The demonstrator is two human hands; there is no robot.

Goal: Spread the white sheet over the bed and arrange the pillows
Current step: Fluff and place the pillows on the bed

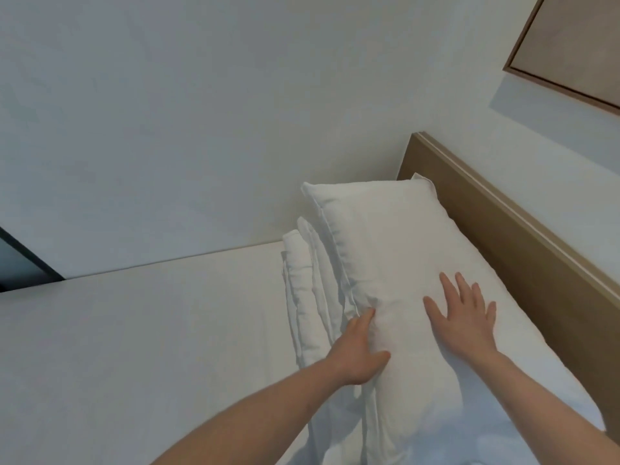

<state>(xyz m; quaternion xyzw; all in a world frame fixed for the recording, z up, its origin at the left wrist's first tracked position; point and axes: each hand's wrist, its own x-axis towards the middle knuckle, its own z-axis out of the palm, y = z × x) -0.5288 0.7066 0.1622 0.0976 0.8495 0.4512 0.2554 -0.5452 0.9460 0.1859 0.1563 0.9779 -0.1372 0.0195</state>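
Observation:
A white pillow (385,236) lies on top of a stack at the head of the bed, against the wooden headboard (503,236). Under its left edge, the folded edges of more white bedding (302,290) stick out. My left hand (359,350) grips the pillow's left side, thumb on top and fingers tucked under the edge. My right hand (461,313) rests flat on top of the pillow with fingers spread. The bed's white sheet (151,347) lies smooth across the mattress to the left.
A white wall runs along the far side of the bed. A wood-framed picture (573,45) hangs on the wall above the headboard. A dark opening (20,263) shows at the far left edge.

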